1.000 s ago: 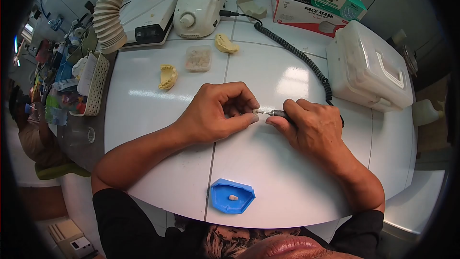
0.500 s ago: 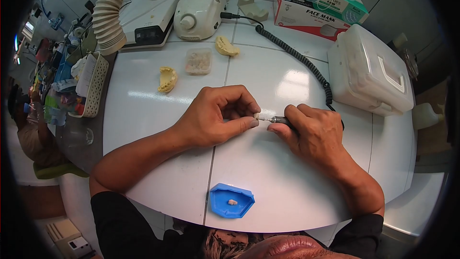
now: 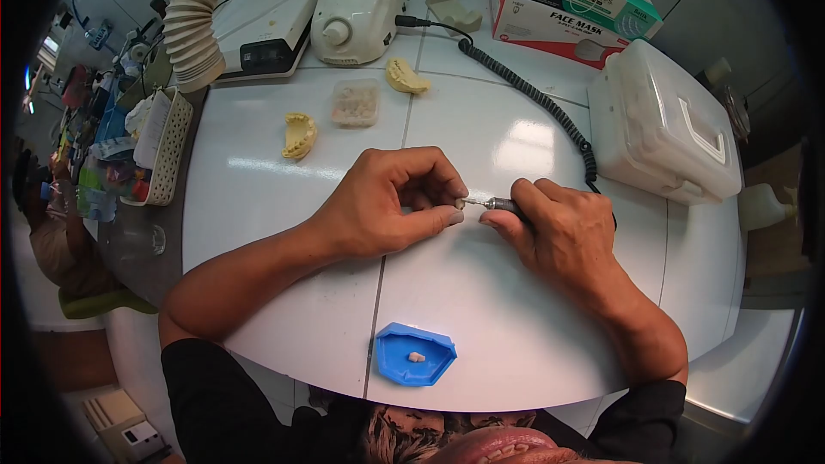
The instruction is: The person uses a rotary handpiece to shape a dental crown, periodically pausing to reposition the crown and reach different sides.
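My left hand [image 3: 387, 202] pinches a tiny pale piece [image 3: 461, 204] between thumb and fingertips, mostly hidden by them. From the right, my right hand [image 3: 554, 228] grips a dark rotary handpiece [image 3: 507, 204], whose thin metal tip [image 3: 475, 202] reaches the small piece. A blue angular tray [image 3: 395, 369] lies near the front edge of the table with a small pale tooth-like piece [image 3: 417, 357] in it. Beyond my left hand are two yellowish dental casts, one at the left [image 3: 299, 136] and one farther back [image 3: 406, 76], with a clear box of small pieces [image 3: 356, 103] between them.
At the back stand a white control unit [image 3: 357, 17] and a ribbed hose [image 3: 193, 26]. A coiled black cord [image 3: 533, 90] runs down the right, beside mask boxes [image 3: 559, 21] and a translucent case [image 3: 666, 125]. A basket [image 3: 172, 155] and another person [image 3: 64, 241] are at the left.
The handpiece tip has shifted slightly upward against the small piece and its angle has changed a little. Both hands keep their grip. The whole view has shifted slightly.
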Demonstrator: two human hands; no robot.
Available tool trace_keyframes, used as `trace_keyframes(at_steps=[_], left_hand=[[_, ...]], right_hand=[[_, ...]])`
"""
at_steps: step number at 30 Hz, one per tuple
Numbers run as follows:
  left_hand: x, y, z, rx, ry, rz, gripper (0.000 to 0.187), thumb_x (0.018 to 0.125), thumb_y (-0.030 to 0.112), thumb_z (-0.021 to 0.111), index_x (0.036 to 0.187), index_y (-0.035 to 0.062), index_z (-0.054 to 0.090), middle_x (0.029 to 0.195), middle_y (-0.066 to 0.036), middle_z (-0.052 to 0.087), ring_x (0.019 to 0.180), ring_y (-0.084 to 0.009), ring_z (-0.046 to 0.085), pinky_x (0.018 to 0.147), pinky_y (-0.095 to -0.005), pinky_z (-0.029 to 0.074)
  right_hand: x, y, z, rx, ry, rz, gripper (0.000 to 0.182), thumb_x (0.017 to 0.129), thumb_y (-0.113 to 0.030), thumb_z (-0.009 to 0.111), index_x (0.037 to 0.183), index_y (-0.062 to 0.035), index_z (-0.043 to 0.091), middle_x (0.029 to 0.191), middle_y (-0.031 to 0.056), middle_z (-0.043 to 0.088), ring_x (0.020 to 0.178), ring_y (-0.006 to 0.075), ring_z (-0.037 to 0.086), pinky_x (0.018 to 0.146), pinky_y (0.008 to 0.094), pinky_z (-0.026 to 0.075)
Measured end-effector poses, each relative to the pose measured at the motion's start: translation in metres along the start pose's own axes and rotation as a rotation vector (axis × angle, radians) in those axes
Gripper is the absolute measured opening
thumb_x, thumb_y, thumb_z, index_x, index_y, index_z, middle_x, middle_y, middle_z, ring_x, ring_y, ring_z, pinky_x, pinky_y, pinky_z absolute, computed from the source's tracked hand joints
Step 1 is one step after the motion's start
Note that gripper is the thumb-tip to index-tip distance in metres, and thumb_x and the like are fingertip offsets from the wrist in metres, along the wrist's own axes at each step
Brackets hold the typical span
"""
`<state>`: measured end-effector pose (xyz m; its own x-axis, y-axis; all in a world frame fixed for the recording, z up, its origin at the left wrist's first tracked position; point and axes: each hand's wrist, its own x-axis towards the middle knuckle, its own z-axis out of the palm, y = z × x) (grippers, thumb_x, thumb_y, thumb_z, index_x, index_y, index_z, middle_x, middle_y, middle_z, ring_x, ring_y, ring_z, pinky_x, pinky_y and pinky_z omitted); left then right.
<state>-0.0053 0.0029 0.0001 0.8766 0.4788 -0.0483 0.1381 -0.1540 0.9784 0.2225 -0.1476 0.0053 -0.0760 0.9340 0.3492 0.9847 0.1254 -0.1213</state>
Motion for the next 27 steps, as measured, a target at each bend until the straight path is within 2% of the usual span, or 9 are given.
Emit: trace_keyframes(at_steps=[12,15,18,27], left_hand=[[0.0005,0.0021,-0.0002,-0.015,0.002,-0.026,0.022,0.095,0.003,0.085,0.113,0.0,0.073,0.104,-0.004,0.074,0.098,-0.0102,0.071,0.089,-0.0275,0.06],[0.0005,0.0011,0.0001,-0.025,0.001,-0.03,0.022,0.095,0.003,0.085,0.113,-0.0002,0.073,0.105,-0.004,0.074,0.099,-0.0104,0.071,0.09,-0.0277,0.061],[0.0005,0.0018,-0.0004,-0.012,-0.004,-0.045,0.022,0.095,0.002,0.085,0.113,-0.0002,0.073,0.105,-0.004,0.074,0.1,-0.0103,0.072,0.09,-0.0276,0.061],[-0.0002,0.0047,-0.0012,0.0,-0.018,-0.033,0.021,0.095,0.003,0.085,0.113,0.0004,0.074,0.104,-0.005,0.075,0.097,-0.0094,0.072,0.088,-0.0259,0.06]], right_hand=[[0.0005,0.0012,-0.0013,0.003,-0.018,-0.044,0.052,0.1,-0.06,0.076,0.081,-0.0128,0.067,0.062,0.0035,0.063,0.046,0.0246,0.062,0.044,0.0395,0.046],[0.0014,-0.0017,-0.0015,-0.009,-0.007,0.001,0.053,0.1,-0.061,0.076,0.08,-0.0125,0.066,0.061,0.0032,0.061,0.046,0.0242,0.061,0.044,0.039,0.046],[0.001,0.0006,-0.0017,0.004,-0.016,-0.051,0.053,0.1,-0.061,0.076,0.079,-0.0125,0.066,0.061,0.0032,0.062,0.045,0.024,0.061,0.044,0.0389,0.045],[0.0012,-0.0021,-0.0007,0.0,0.002,0.005,0.053,0.1,-0.06,0.076,0.079,-0.0125,0.066,0.061,0.0028,0.062,0.045,0.0236,0.061,0.044,0.0387,0.045]])
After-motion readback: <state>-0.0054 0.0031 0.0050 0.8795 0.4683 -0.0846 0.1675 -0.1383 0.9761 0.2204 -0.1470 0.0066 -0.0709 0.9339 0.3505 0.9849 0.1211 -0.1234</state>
